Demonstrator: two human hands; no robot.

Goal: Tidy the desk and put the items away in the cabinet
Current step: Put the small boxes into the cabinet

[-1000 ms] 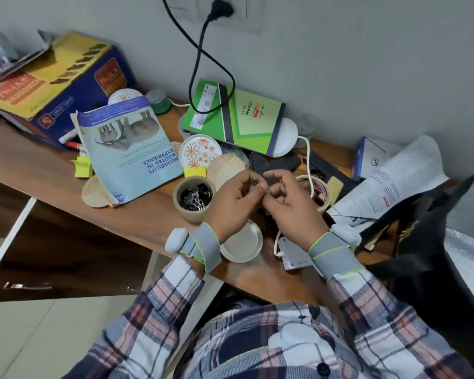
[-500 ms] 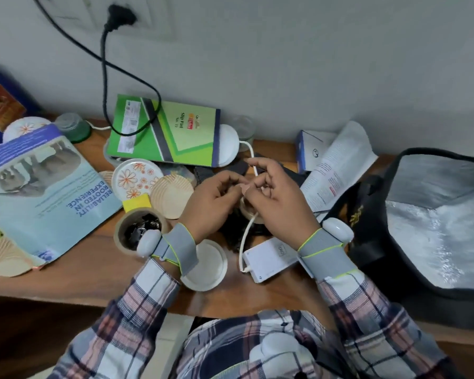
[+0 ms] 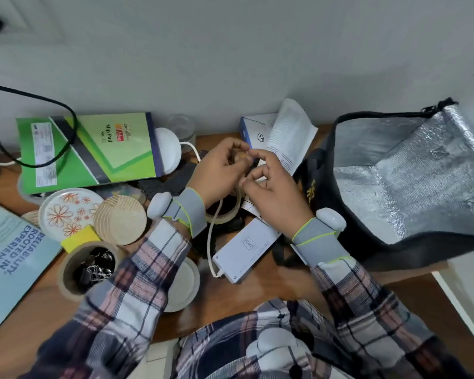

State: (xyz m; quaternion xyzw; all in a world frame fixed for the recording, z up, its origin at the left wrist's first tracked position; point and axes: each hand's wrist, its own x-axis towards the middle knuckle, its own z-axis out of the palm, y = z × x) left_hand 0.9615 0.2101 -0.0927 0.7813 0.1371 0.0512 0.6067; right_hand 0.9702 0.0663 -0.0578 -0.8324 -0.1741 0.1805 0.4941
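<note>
White charging cable (image 3: 209, 242) was my main worry. It ran from under my left hand (image 3: 216, 170) down to the flat white power bank (image 3: 246, 246) at the centre of the frame, passing across the beige roll of tape (image 3: 227, 213) below my left wrist. If I drew my hands back carelessly, I judged that a sleeve or wrist could snag the cable and drag the power bank towards the near edge of the wooden desk (image 3: 271, 280).

The grip was a second risk. The fingers (image 3: 259, 155) of both hands were clamped tip to tip on a small tan piece (image 3: 242, 157), my right hand (image 3: 271, 195) meeting the left just above centre frame. So slight a pinch could let the piece fall into the clutter beneath. The open cardboard cup of black binder clips (image 3: 85, 269) at lower left, close to my left forearm, could also tip.

The small tan piece looked thin and pale brown, mostly hidden by my fingertips and blurred. I could not tell what it was, or whether it joined the roll of tape. It hung above the desk, left of the black bag with silver lining (image 3: 408, 187).
</note>
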